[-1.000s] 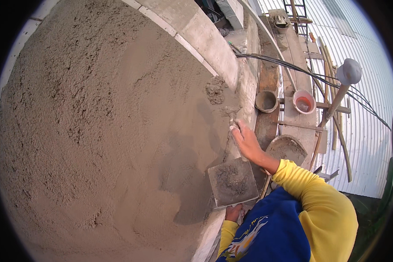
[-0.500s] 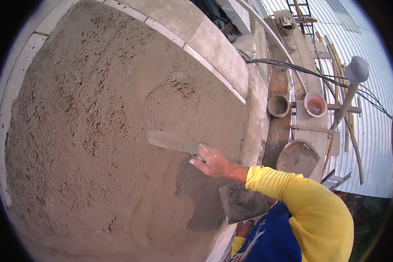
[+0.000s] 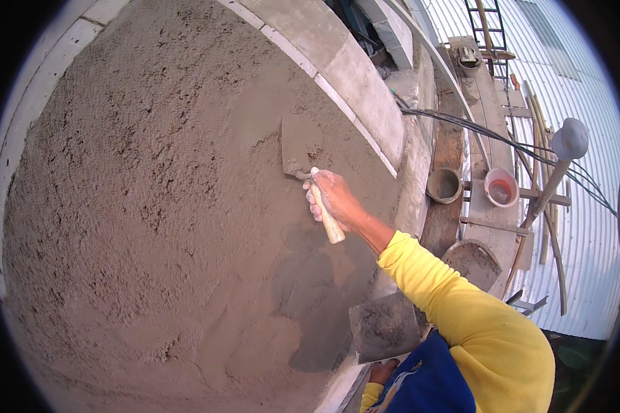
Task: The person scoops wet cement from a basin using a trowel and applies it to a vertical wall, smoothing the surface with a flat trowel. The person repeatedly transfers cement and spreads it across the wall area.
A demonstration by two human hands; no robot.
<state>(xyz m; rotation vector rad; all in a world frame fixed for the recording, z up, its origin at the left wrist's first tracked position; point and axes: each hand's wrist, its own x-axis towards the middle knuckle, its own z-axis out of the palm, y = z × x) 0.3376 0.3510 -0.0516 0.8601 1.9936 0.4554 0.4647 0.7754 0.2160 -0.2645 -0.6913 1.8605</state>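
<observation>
In my right hand (image 3: 332, 201) is a trowel (image 3: 299, 146), gripped by its pale handle with the fingers wrapped round it. Its broad grey blade lies against the wet mortar wall (image 3: 138, 172), close to a rough patch in the upper part. Low in the view, my left hand (image 3: 384, 372) is closed at the underside of a square, mortar-smeared hawk (image 3: 384, 329); most of its fingers are hidden. Darker, wetter mortar (image 3: 317, 310) is spread on the wall between the hawk and the trowel.
Pale block strips (image 3: 310, 58) border the mortar. To the right, planks hold a grey bucket (image 3: 444, 185), a white-and-red bucket (image 3: 501, 187) and a mortar-crusted basin (image 3: 472, 264). Black cables (image 3: 489, 129) cross a slanted post (image 3: 554, 182). Corrugated metal sheeting (image 3: 589, 275) lies beyond.
My right hand has swept the trowel up the wall and a little to the right, turning the blade from sideways to upright. My left hand and the hawk have shifted slightly downward.
</observation>
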